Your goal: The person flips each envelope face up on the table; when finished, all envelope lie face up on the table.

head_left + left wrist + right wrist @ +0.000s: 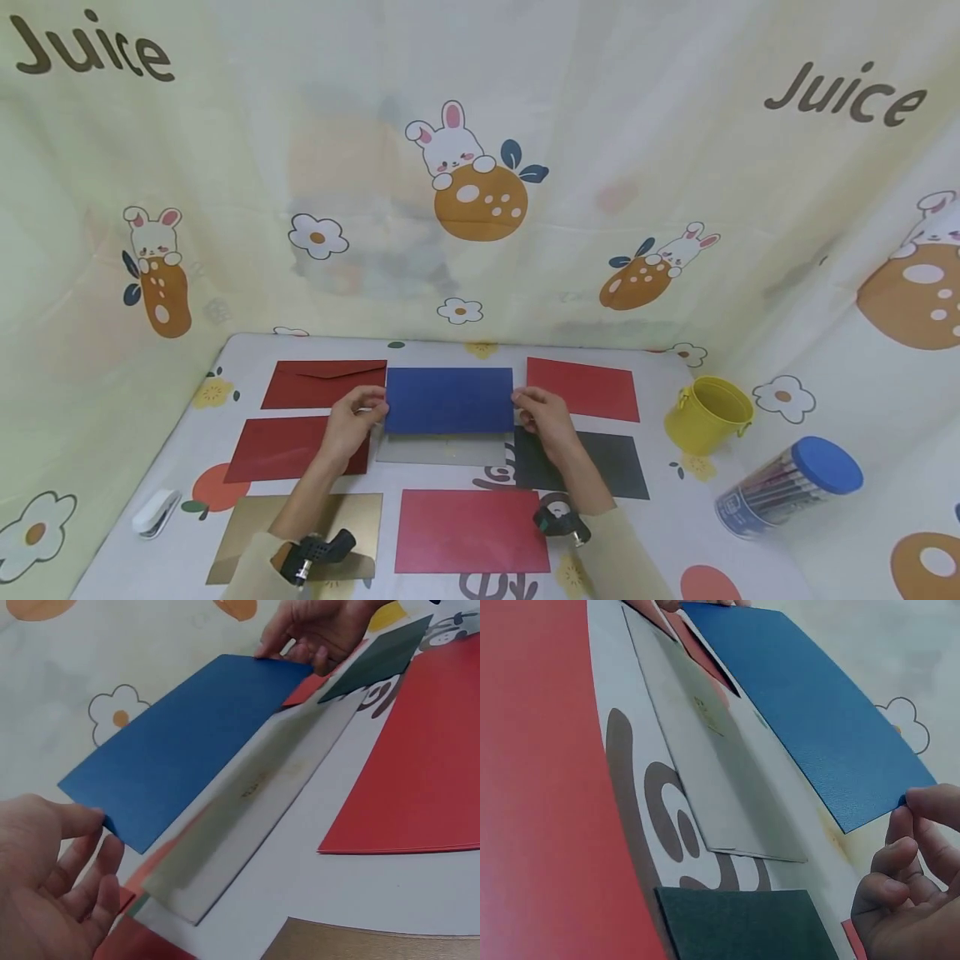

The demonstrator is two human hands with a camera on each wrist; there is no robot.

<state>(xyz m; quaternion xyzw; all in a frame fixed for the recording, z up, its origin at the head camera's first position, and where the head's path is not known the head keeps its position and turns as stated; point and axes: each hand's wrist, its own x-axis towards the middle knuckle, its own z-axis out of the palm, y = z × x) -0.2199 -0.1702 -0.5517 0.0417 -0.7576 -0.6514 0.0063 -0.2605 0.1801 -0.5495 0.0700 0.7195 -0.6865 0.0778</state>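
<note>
Pinched at its 2 short ends, left hand (pixel 351 423) and right hand (pixel 545 419) each grip the blue envelope (pixel 448 400), long axis spanning between them, raised just above the grey envelope (pixel 442 451) on the bench (pixel 660 533).

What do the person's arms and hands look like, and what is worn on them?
Both hands, left hand and right hand, are bare: no gloves or rings visible. Pale cream sleeves cover the forearms. A small black camera is strapped at the left wrist, another at the right.

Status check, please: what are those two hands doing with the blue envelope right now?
Left hand and right hand pinch blue envelope by its ends. Lifted over grey envelope. Nothing blocking.
</note>
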